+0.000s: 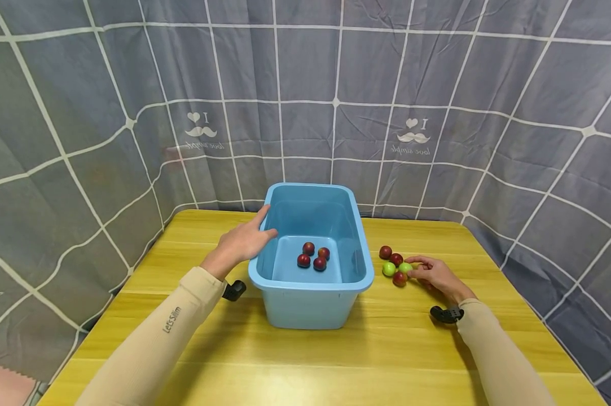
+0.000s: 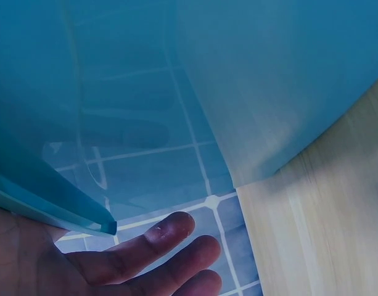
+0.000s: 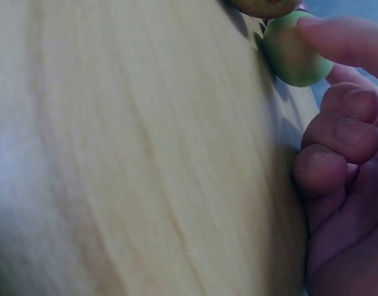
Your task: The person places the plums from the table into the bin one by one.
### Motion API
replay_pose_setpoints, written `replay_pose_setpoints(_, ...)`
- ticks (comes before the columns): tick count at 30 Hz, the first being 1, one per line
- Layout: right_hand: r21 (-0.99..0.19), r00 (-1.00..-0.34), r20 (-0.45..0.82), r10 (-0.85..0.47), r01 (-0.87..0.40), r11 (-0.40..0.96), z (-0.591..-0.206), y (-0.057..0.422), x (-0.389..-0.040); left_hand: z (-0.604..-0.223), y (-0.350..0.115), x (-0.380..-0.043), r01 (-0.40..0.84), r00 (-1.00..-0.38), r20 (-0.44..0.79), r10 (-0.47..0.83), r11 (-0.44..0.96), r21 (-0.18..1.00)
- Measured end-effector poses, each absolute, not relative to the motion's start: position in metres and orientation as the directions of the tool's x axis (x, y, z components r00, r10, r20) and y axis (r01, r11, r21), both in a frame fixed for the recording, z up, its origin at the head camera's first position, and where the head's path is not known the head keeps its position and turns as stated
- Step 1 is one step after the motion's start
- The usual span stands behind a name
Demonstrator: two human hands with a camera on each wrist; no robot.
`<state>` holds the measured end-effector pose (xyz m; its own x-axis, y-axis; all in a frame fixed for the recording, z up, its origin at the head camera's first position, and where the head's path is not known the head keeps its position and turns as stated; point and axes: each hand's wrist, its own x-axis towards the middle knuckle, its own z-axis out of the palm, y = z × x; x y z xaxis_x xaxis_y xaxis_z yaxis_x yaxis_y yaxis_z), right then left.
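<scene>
While a blue plastic bin [image 1: 305, 307] stood against the extended left hand [image 1: 244, 240], the right hand [image 1: 434, 276] pinched a round, likely slippery green fruit [image 3: 292, 55], best held by its sides.

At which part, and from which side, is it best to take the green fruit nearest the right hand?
I would pinch the green fruit across its rounded sides, coming from the right, where the right hand is. It is ball-shaped, without a handle, and another green fruit and two red fruits crowd its left, so that side looks harder.
</scene>
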<state>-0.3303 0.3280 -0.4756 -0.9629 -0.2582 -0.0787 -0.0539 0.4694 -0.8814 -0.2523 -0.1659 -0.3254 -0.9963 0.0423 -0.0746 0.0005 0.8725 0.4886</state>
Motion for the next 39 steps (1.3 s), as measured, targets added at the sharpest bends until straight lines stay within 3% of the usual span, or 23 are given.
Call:
replay_pose_setpoints(22,-0.904,-0.959,-0.089,-0.268,-0.036,0.427,-0.467,0.332,-0.328,-0.327,-0.166,-0.252,0.001,-0.997,-0.064,0.038,0.868,0.496)
replay_pose_setpoints(39,-0.875,-0.940,0.024,-0.340,-0.184,0.448,-0.414,0.316,-0.336,-0.327,-0.166,-0.252,0.007,-0.997,-0.064,0.044,0.872,0.490)
